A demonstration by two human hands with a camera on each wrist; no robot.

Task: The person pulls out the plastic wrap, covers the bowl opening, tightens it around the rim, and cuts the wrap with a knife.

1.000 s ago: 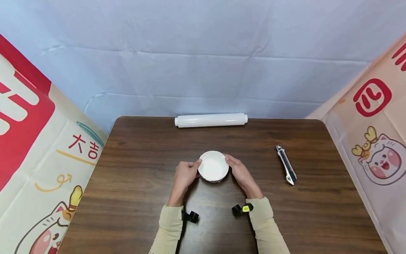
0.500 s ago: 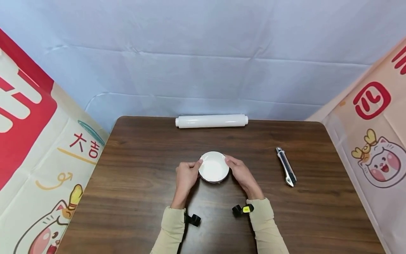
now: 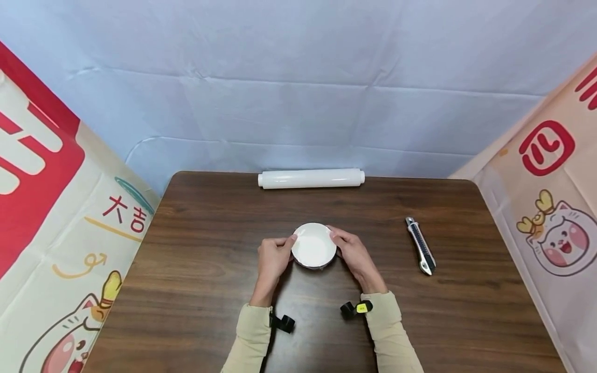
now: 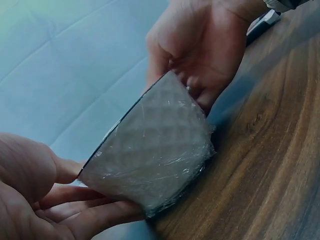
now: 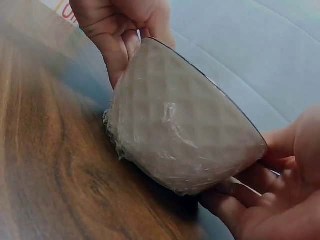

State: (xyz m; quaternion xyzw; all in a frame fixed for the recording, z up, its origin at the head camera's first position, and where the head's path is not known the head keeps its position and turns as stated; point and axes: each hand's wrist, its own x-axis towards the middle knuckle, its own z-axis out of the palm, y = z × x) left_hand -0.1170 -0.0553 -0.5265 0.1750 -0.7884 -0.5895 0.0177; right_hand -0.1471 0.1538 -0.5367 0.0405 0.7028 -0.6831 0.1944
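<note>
A white bowl (image 3: 314,245) with a dark rim is held between both hands over the middle of the table. Clear plastic film covers its diamond-patterned outside, crumpled near the base, as the left wrist view shows on the bowl (image 4: 150,142). My left hand (image 3: 272,258) grips its left side, thumb at the rim and fingers beneath. On the opposite side, my right hand (image 3: 355,257) holds it the same way; the right wrist view has that hand (image 5: 280,185) with fingers under the bowl (image 5: 175,120). Whether the base touches the wood is hard to tell.
A white roll of what looks like cling film (image 3: 311,178) lies along the far edge of the brown wooden table (image 3: 200,217). To the right rests a utility knife (image 3: 421,246). Pale cloth (image 3: 280,93) hangs behind, and printed cloths (image 3: 559,228) flank both sides.
Both hands keep their hold on the bowl, which stays almost in place. The whole head view has shifted slightly; the roll and the knife lie where they were.
</note>
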